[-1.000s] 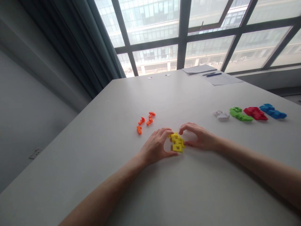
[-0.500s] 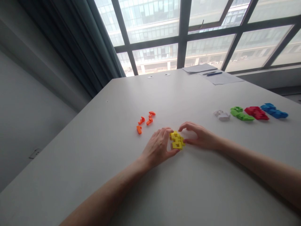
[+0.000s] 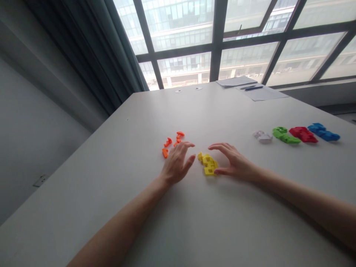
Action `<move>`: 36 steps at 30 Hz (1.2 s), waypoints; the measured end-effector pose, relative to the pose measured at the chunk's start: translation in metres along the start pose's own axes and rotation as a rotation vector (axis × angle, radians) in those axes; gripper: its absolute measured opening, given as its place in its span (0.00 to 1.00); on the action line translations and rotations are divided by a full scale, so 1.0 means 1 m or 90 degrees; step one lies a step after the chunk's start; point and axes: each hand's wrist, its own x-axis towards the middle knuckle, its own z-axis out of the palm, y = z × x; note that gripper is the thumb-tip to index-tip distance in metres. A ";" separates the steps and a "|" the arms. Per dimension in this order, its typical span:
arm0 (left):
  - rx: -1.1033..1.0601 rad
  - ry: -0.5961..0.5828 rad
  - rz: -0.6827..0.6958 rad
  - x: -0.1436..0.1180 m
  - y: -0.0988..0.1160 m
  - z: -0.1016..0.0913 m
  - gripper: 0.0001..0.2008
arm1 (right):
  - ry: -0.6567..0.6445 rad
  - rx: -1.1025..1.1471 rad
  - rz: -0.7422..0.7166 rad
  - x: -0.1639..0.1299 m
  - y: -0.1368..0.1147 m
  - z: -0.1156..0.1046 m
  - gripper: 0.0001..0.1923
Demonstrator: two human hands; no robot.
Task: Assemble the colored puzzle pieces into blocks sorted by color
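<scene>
A cluster of yellow plastic puzzle pieces (image 3: 209,165) lies on the white table between my two hands. My left hand (image 3: 178,163) is open to the left of it, apart from it, with thumb and fingers spread and nothing held. Its fingers partly cover the small orange pieces (image 3: 165,152) just behind. On the other side my right hand (image 3: 233,162) is open, fingers arched, its thumb tip at the lower right edge of the yellow cluster. Whether the thumb presses on it I cannot tell.
To the right, in a row, lie clusters of white pieces (image 3: 263,137), green pieces (image 3: 286,135), red pieces (image 3: 303,134) and blue pieces (image 3: 323,132). Paper sheets (image 3: 267,94) and a pen (image 3: 254,88) lie at the far edge by the window.
My left hand has let go of the yellow cluster and moved left toward the orange pieces, opening. My right hand stays beside the cluster, its thumb slightly lower.
</scene>
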 end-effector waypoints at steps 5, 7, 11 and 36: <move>-0.076 0.062 -0.087 0.003 -0.011 0.001 0.19 | -0.056 -0.015 0.003 0.000 -0.010 0.011 0.42; -0.083 0.058 -0.086 0.003 -0.010 0.002 0.20 | -0.062 -0.017 0.008 0.001 -0.013 0.014 0.42; -0.091 0.054 -0.084 0.004 -0.010 0.003 0.21 | -0.071 -0.021 0.026 0.004 -0.017 0.016 0.40; 0.094 -0.022 -0.042 0.004 -0.009 0.009 0.13 | 0.026 -0.067 0.077 0.006 0.030 -0.009 0.19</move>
